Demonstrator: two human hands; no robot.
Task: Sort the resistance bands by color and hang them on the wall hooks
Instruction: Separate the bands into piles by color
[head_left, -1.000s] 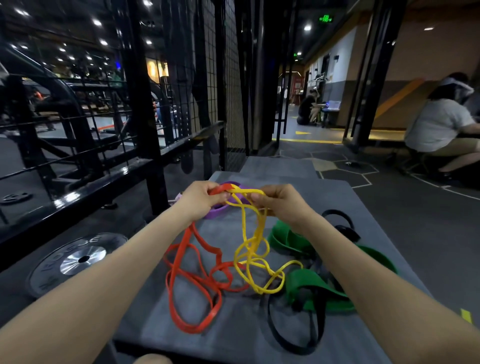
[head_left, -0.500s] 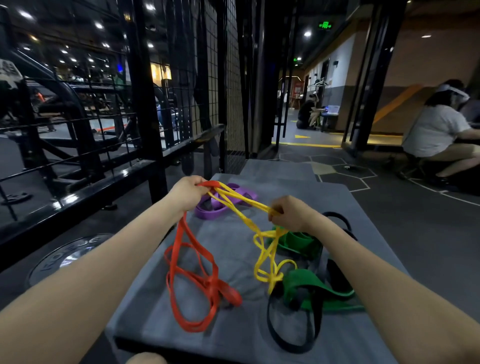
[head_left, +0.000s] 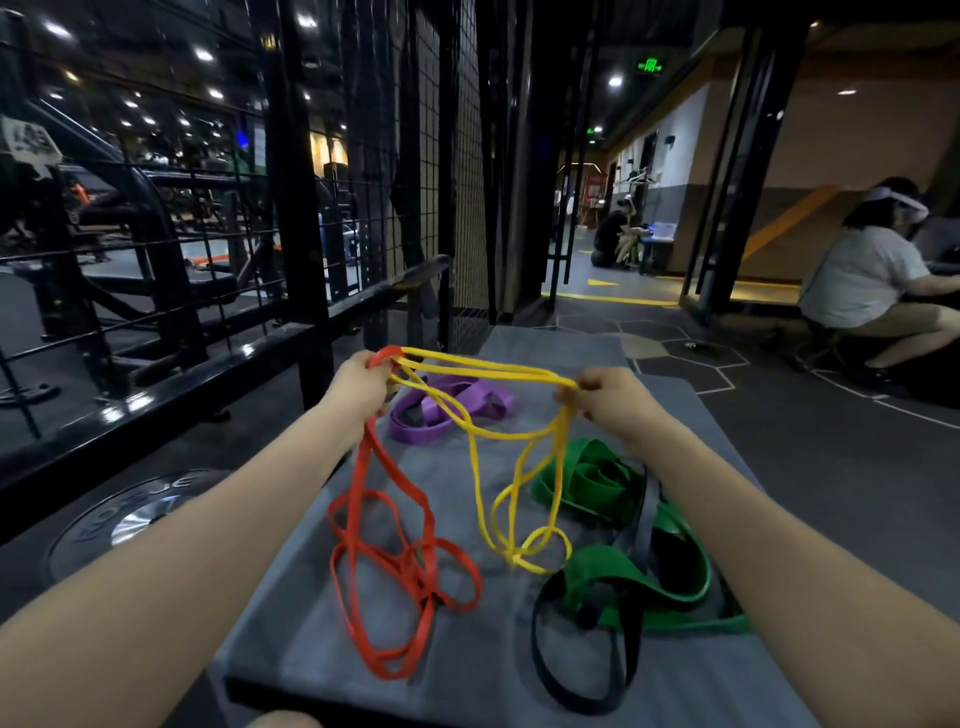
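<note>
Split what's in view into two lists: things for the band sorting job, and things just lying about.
Job: yellow bands, red bands, purple band, green bands, black bands, left hand, right hand.

Lying about: weight plate, grey platform.

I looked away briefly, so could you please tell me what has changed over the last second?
The hands moved apart: the right hand drew the yellow band rightward, stretching it from the left hand, which still grips yellow and red band. The purple, green and black bands stayed put.

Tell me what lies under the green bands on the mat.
Black bands pass beneath the green bands, looping out toward the near edge of the grey mat. How far the black ones run underneath is covered.
</note>
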